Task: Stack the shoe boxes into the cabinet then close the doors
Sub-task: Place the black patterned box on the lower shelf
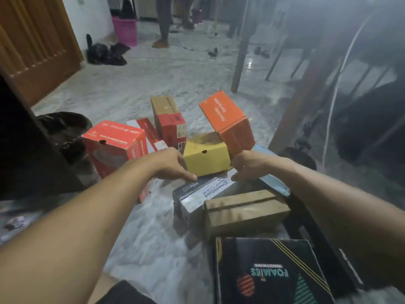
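Several shoe boxes lie on the marble floor. A yellow box sits in the middle, on top of a grey box printed with white lettering. My left hand presses its left side and my right hand its right side. An orange box leans on the yellow one from behind. To the left stand a red box and an upright brown-and-red box. A plain brown box and a black box lie nearest me. A dark cabinet edge shows at the left.
A wooden door stands at the far left. A person's legs, a pink basket and black bags are farther back. Table and chair legs crowd the right side. A blue box pokes out under my right forearm.
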